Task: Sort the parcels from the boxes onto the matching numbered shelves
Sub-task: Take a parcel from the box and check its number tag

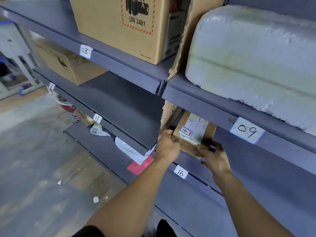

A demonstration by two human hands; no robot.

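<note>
A brown cardboard parcel (195,132) with a white shipping label and a sticker reading 16 sits partly under the shelf tagged 09 (247,130), on the shelf tagged 16 (180,172). My left hand (168,146) grips the parcel's near left corner. My right hand (213,157) holds its near right corner with curled fingers. The far end of the parcel is hidden beneath the upper shelf.
Shelf 09 carries a large bubble-wrapped bundle (253,55). Shelf 08 (85,51) holds a tall carton marked UN 3481 (123,26). Shelf 17 (97,118) has a smaller carton (68,65) at its back. White mailers and a red envelope (140,164) lie lower left.
</note>
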